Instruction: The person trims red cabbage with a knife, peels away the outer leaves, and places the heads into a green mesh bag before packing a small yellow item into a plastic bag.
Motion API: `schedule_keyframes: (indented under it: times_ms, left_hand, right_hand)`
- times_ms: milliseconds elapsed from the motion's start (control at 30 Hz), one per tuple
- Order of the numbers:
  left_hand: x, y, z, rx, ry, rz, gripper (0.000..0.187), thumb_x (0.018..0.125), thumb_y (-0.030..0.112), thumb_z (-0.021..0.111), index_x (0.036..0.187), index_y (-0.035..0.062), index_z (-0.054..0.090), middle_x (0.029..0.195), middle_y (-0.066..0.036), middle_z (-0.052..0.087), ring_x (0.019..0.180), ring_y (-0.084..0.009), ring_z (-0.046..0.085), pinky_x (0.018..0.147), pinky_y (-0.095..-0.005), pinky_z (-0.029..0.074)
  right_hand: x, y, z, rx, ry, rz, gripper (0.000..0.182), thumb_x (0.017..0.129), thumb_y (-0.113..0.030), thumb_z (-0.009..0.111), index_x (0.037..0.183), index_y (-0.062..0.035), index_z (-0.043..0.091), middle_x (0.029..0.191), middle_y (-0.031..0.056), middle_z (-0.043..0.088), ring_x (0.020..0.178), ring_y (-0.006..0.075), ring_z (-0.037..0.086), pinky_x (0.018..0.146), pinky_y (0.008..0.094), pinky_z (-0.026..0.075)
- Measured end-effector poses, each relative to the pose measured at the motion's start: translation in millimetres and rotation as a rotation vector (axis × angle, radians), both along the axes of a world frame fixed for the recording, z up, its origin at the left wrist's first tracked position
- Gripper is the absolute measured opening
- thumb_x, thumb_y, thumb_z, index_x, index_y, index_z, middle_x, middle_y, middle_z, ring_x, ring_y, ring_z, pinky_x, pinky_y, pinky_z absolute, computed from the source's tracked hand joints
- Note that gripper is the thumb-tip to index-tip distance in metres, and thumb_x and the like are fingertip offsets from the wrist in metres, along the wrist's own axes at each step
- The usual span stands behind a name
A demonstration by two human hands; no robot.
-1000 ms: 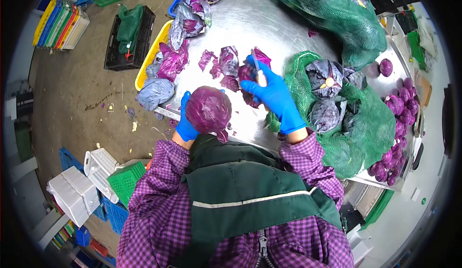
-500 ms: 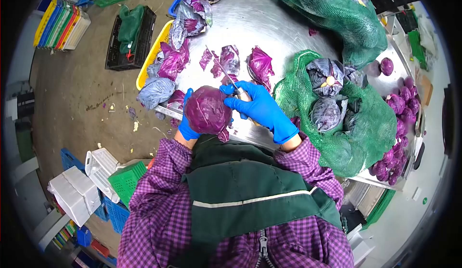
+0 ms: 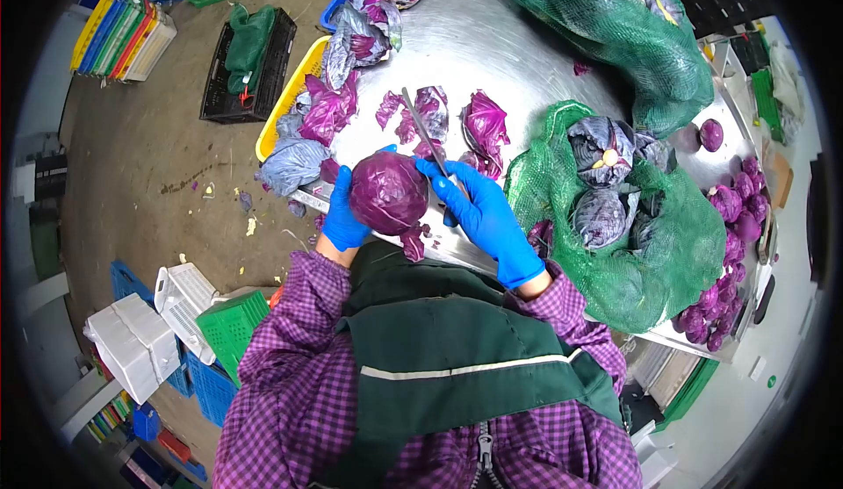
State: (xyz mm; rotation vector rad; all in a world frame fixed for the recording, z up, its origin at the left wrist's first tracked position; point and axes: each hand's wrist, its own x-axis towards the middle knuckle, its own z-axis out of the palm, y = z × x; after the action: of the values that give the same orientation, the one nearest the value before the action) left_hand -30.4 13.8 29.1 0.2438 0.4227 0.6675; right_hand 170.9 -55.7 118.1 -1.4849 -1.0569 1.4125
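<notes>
Cupping the red cabbage [image 3: 388, 193] above the steel table [image 3: 500, 41] edge, her left hand [image 3: 344, 212] is half-hidden behind it, fingers wrapped round, while right hand [image 3: 479, 212] fingers clamp a knife [image 3: 425, 136], handle concealed.

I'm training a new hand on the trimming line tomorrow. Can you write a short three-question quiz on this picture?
1. True or false: the left hand holds a red cabbage.
2. What does the right hand grip? A) a knife B) a brush C) a green net bag
3. Fill in: the loose purple leaves lie on the steel ____.

Key: 1 true; 2 A; 3 table. The untrimmed cabbages sit in the open green net bag at the right.
</notes>
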Motion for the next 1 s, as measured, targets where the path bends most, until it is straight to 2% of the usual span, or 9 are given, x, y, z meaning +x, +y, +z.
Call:
schedule_keyframes:
  times_ms: [100,200,333,467,567,633,733,833,1000]
  left_hand:
    - [-7.7,11.2,-4.0,0.189,0.049,-0.004,0.084,0.084,0.058,0.050,0.142,0.0019,0.025,0.141,-0.018,0.038,0.128,-0.0305,0.041,0.107,-0.0474,0.032]
    - [-10.0,13.3,1.9,0.134,0.089,0.147,0.078,0.082,0.046,0.059,0.139,0.0002,0.032,0.135,-0.017,0.044,0.125,-0.0282,0.044,0.107,-0.0430,0.034]
    - [-13.9,19.6,4.0,0.139,0.031,0.140,0.076,0.082,0.043,0.060,0.139,-0.0003,0.033,0.136,-0.017,0.044,0.125,-0.0277,0.044,0.107,-0.0421,0.033]
    - [-9.5,22.5,11.7,0.255,0.098,0.186,0.076,0.079,0.039,0.062,0.138,-0.0004,0.034,0.137,-0.017,0.043,0.125,-0.0278,0.044,0.108,-0.0418,0.033]
    - [-9.8,21.7,14.5,0.291,0.101,0.171,0.078,0.077,0.038,0.063,0.137,-0.0004,0.034,0.137,-0.017,0.042,0.126,-0.0282,0.043,0.108,-0.0424,0.033]
    - [-8.7,20.7,17.2,0.291,0.099,0.164,0.079,0.076,0.039,0.064,0.137,-0.0004,0.034,0.138,-0.017,0.041,0.126,-0.0285,0.043,0.107,-0.0428,0.033]
    - [-6.6,17.4,20.9,0.332,0.116,0.144,0.079,0.076,0.039,0.063,0.138,0.0000,0.034,0.138,-0.018,0.041,0.127,-0.0292,0.042,0.107,-0.0437,0.034]
    - [-5.7,14.7,18.0,0.237,0.091,0.188,0.080,0.075,0.041,0.064,0.138,0.0006,0.034,0.138,-0.018,0.041,0.126,-0.0298,0.042,0.107,-0.0440,0.034]
    - [-2.8,13.3,20.3,0.241,0.107,0.159,0.085,0.073,0.044,0.066,0.138,0.0001,0.033,0.137,-0.019,0.042,0.125,-0.0309,0.044,0.106,-0.0452,0.036]
  right_hand:
    - [1.6,-14.3,6.7,-0.003,-0.109,0.024,0.031,0.093,-0.025,0.057,0.116,-0.0043,0.058,0.091,0.0121,0.064,0.076,0.0146,0.061,0.067,0.0295,0.048]
    - [-0.2,-27.7,7.7,0.129,-0.135,0.057,0.029,0.091,-0.024,0.058,0.112,-0.0039,0.059,0.096,0.0157,0.063,0.083,0.0204,0.062,0.074,0.0325,0.048]
    - [-3.5,-42.4,2.6,0.064,-0.059,0.192,0.030,0.091,-0.026,0.058,0.112,-0.0053,0.060,0.097,0.0150,0.063,0.087,0.0260,0.062,0.080,0.0347,0.046]
    - [-6.1,-43.4,4.2,0.016,-0.024,0.195,0.029,0.091,-0.026,0.057,0.110,-0.0047,0.061,0.095,0.0156,0.064,0.087,0.0259,0.062,0.079,0.0346,0.047]
    - [-7.2,-43.6,0.4,0.045,-0.043,0.137,0.029,0.092,-0.027,0.057,0.109,-0.0039,0.061,0.089,0.0145,0.063,0.080,0.0250,0.061,0.075,0.0348,0.047]
    - [-7.1,-41.7,4.2,-0.177,-0.084,0.111,0.029,0.094,-0.028,0.055,0.109,-0.0046,0.062,0.081,0.0092,0.062,0.068,0.0178,0.057,0.065,0.0308,0.046]
    - [-10.1,-39.4,-0.5,-0.154,0.017,-0.108,0.029,0.095,-0.028,0.053,0.109,-0.0051,0.063,0.077,0.0026,0.060,0.060,0.0100,0.050,0.055,0.0259,0.043]
    - [-1.4,-37.4,-13.2,-0.227,0.089,-0.115,0.028,0.096,-0.026,0.052,0.111,-0.0051,0.062,0.080,-0.0006,0.061,0.059,0.0062,0.049,0.052,0.0221,0.041]
    - [-6.4,-13.0,-7.1,-0.102,-0.022,-0.228,0.041,0.085,-0.029,0.067,0.116,-0.0037,0.058,0.083,0.0044,0.061,0.069,0.0088,0.055,0.060,0.0234,0.047]
